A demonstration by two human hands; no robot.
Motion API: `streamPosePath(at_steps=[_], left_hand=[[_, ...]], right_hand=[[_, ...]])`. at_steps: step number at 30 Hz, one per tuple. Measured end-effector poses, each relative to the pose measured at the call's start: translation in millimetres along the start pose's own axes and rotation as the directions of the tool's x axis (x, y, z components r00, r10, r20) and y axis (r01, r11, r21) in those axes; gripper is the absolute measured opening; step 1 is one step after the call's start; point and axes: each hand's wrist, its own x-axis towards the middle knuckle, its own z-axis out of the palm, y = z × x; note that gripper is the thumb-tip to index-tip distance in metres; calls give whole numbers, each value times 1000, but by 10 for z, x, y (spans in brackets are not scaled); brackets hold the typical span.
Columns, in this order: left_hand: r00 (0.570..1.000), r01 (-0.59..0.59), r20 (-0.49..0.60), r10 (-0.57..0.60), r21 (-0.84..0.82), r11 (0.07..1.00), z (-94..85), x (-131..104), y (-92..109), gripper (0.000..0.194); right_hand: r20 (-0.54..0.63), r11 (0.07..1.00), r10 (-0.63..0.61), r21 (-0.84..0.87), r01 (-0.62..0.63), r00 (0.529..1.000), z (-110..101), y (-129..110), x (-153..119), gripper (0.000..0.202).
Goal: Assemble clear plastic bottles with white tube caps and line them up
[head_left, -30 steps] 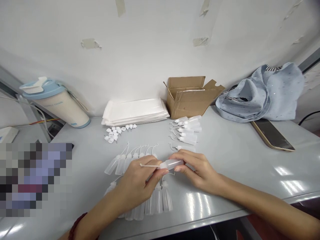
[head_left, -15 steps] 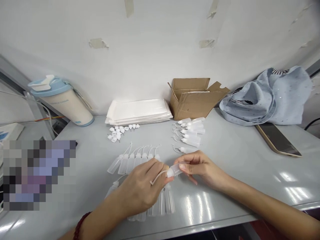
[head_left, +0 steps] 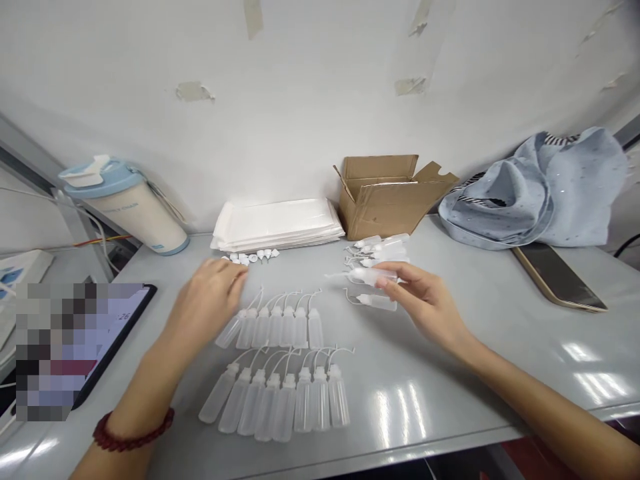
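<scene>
My right hand pinches a translucent squeeze bottle between thumb and fingers. It lies nearly level, its white tip and thin strap pointing left, over a group of similar bottles. My left hand is at the small white needle-tipped caps, partly covering them. Its fingers are curled together, and whatever is between the fingertips is hidden. Between my arms lie two rows of strapped bottles, an upper row and a lower row nearer the table's front edge.
White envelopes are stacked by the wall beside an open cardboard box. A tumbler stands at the back left, with a tablet-like device in front. Right of the box are a blue cloth bag and a phone.
The hands have separated. My right hand carried the bottle up to the group on the right; my left let go of it and moved up and left to the caps, uncovering the bottle rows.
</scene>
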Motion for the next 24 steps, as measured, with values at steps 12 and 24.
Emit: streamPosePath(at_steps=[12, 24], left_hand=[[987, 42, 151, -53, 75, 996, 80, 88, -177, 38], [989, 45, 144, -39, -35, 998, 35, 64, -67, 33]], right_hand=[[-98, 833, -333, -496, 244, 938, -113, 423, 295, 24], [47, 670, -536, -583, 459, 843, -92, 403, 230, 19]])
